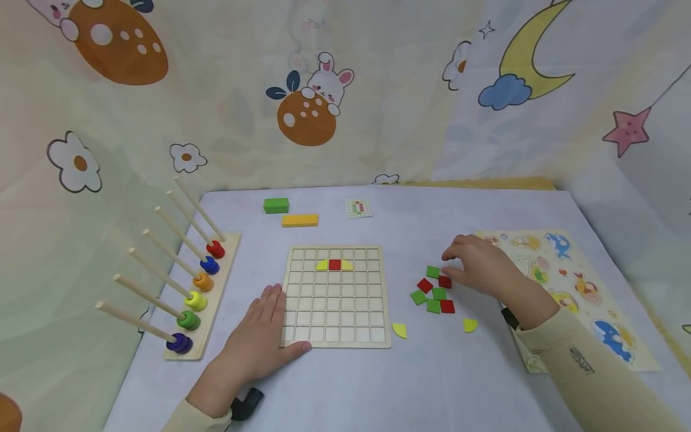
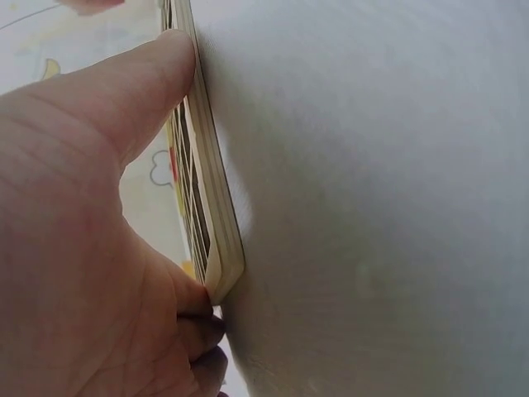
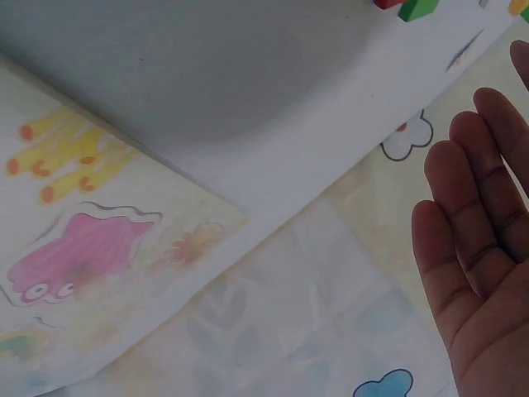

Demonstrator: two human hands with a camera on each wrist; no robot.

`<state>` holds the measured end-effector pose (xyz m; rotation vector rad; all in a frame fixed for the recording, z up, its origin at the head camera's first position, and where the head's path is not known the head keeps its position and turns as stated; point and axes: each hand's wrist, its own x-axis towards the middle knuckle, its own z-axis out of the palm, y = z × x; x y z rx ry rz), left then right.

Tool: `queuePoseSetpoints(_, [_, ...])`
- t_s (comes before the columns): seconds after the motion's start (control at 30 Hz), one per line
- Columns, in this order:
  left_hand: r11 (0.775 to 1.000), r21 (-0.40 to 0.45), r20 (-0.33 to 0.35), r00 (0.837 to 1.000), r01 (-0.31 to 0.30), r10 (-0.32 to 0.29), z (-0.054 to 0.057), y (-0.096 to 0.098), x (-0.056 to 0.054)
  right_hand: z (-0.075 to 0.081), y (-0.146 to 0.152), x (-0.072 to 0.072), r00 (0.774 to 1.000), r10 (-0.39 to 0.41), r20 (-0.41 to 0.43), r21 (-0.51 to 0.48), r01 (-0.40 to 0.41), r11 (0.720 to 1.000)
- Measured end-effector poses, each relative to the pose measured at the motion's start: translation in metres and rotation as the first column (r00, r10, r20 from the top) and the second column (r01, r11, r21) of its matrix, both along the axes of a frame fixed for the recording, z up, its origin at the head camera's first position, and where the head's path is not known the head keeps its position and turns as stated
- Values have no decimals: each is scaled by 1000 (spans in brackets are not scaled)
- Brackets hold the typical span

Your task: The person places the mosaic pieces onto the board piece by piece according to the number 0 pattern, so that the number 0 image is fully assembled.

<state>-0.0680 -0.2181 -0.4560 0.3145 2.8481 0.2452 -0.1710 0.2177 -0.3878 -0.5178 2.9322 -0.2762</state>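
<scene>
A wooden grid board (image 1: 335, 327) lies mid-table, with a red square tile (image 1: 335, 264) between two yellow quarter-round pieces (image 1: 322, 265) in its upper part. My left hand (image 1: 256, 339) rests at the board's lower left corner, fingers straight along the left side and thumb at the front edge; in the left wrist view the thumb (image 2: 165, 70) touches the board's edge (image 2: 216, 215). Just right of a small cluster of loose green (image 1: 418, 297) and red (image 1: 447, 306) square tiles hovers my right hand (image 1: 480, 267), fingers slightly bent and holding nothing.
Two loose yellow quarter-round pieces (image 1: 399, 330) lie nearer the front. A peg stand (image 1: 213, 327) with coloured rings is at left. Behind the board are a green block (image 1: 276, 206), an orange block (image 1: 300, 220) and a pattern card (image 1: 358, 208). An animal picture board (image 1: 642, 354) lies under the right forearm.
</scene>
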Motion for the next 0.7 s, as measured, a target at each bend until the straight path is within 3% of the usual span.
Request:
queuePoseSetpoints(0.47, [1000,-2,-17,1000,6,-6,-1,-1,0,-26,15,3,994,-10,105,4,10,1000])
queuePoseSetpoints(0.7, [1000,1,-7,1000,0,0,-1,0,-1,-31,15,6,996,11,86,3,-11,1000])
